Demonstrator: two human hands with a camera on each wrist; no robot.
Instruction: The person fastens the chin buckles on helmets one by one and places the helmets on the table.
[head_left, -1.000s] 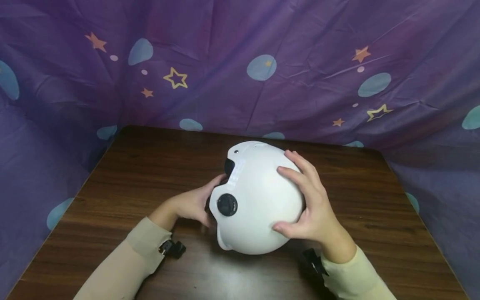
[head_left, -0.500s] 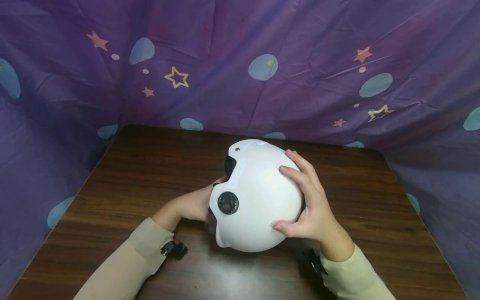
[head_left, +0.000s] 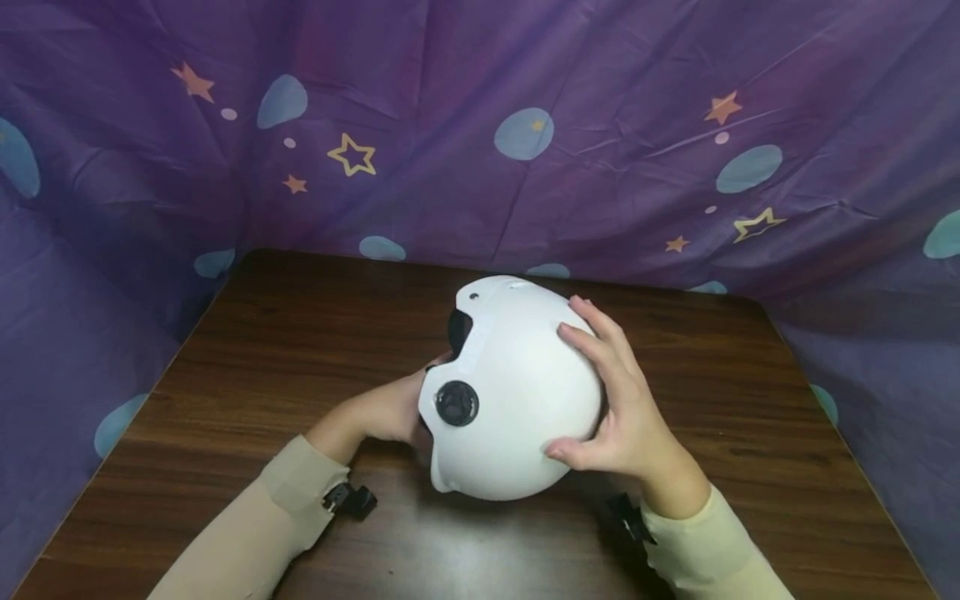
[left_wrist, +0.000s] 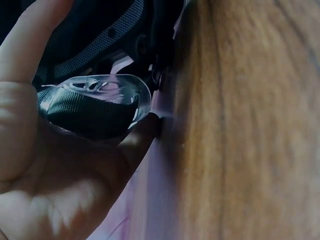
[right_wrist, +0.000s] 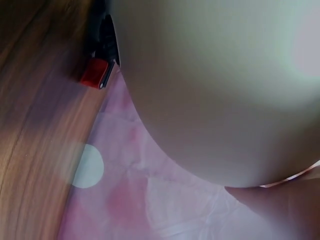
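Note:
A white helmet (head_left: 517, 392) with a round black vent or cap on its side is held on its side over the table, opening turned left. My right hand (head_left: 618, 400) grips its crown, fingers spread over the top and thumb nearer me. My left hand (head_left: 393, 408) holds the helmet at its open side, fingers mostly hidden behind the rim. In the left wrist view, a dark strap (left_wrist: 90, 115) with a clear plastic piece (left_wrist: 142, 95) lies across the palm, between thumb and fingers. A red buckle (right_wrist: 94, 73) shows below the shell in the right wrist view.
The brown wooden table (head_left: 247, 358) lies beneath both hands. A purple cloth (head_left: 435, 167) printed with stars and blue spots hangs behind and at the sides. Small black cameras are strapped at both sleeve cuffs.
The helmet has shifted slightly away from me along with both hands. My left hand has slid further behind the rim, hiding its thumb and fingers more. The right hand keeps its grip.

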